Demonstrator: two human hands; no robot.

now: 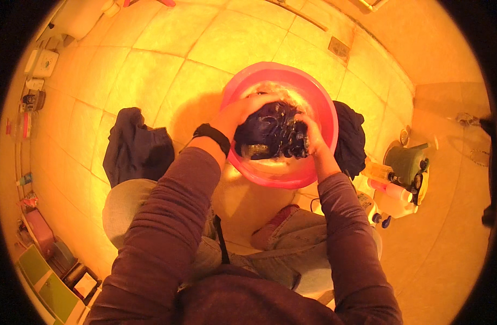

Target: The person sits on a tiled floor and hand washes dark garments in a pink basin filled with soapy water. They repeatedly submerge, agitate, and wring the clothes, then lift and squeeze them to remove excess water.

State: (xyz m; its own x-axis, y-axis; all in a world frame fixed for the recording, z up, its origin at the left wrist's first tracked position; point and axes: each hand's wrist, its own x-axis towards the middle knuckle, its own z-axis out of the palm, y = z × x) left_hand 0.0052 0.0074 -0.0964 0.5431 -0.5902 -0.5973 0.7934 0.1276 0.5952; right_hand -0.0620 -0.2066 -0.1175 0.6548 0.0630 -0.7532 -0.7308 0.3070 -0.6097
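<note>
Between my knees stands a round pink basin (324,118) with soapy water around a wet dark garment (269,130). A small light patch shows on the cloth near its lower left. My left hand (250,106) grips the garment along its upper left edge, its wrist in a black band. On the other side, my right hand (311,132) holds the garment's right edge with bent fingers. The fingertips of both hands are partly hidden by cloth and suds.
Dark cloth (137,148) lies on the tiles left of the basin, and another dark cloth (349,138) sits against its right side. Several bottles (390,191) crowd the right. A floor drain (338,48) lies beyond. Shelves with small items (41,63) line the left wall.
</note>
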